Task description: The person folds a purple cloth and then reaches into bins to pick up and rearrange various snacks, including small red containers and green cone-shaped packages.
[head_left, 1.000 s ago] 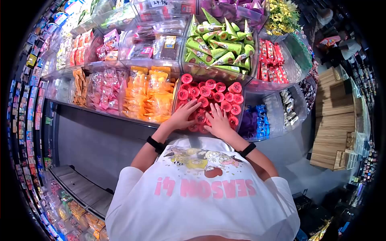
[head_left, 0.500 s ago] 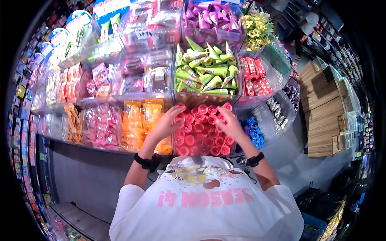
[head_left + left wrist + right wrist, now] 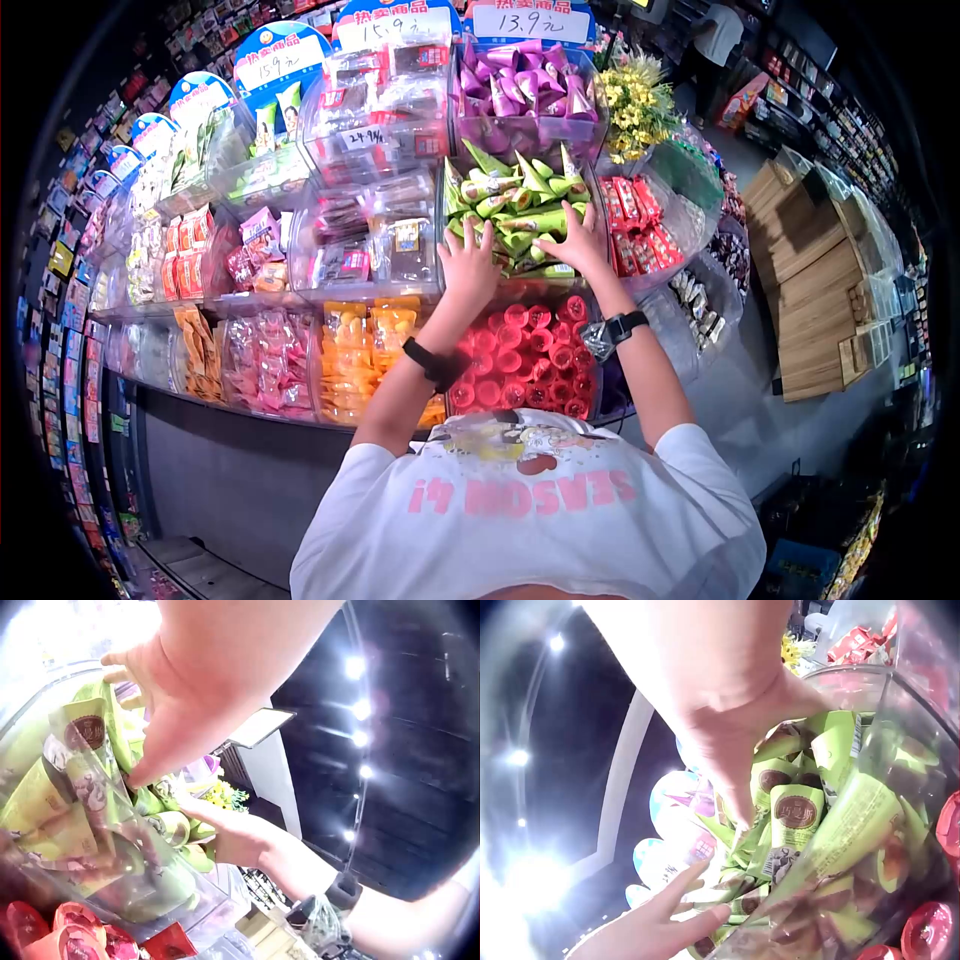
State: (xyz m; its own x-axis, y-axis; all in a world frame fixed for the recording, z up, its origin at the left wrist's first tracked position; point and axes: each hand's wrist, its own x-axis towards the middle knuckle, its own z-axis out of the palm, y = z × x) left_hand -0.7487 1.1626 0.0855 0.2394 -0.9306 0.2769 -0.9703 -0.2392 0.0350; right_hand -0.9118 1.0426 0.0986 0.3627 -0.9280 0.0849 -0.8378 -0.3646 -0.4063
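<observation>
Green cone-shaped packets (image 3: pixel 520 190) are heaped in a clear plastic bin (image 3: pixel 600 215) in the middle of the display. My left hand (image 3: pixel 468 265) rests at the bin's near left side, its fingers spread toward the cones. On the right, my right hand (image 3: pixel 582 248) reaches over the same heap with thumb and fingers apart. Seen from the right wrist, brown oval labels mark the green packets (image 3: pixel 796 814) beside that hand. In the left wrist view, the left hand (image 3: pixel 176 694) overlaps the heap, and its fingers hold no packet that shows.
Red round-topped packets (image 3: pixel 515 355) fill the bin below my forearms. Orange bags (image 3: pixel 370 350) lie left of them, purple cones (image 3: pixel 525 85) behind. Red wrapped sweets (image 3: pixel 640 225) and yellow flowers (image 3: pixel 637 105) stand to the right. A wooden counter (image 3: pixel 815 270) is farther right.
Both hands have moved from the red packets forward to the green cones in the bin behind. The head view has shifted so that price signs show at the top.
</observation>
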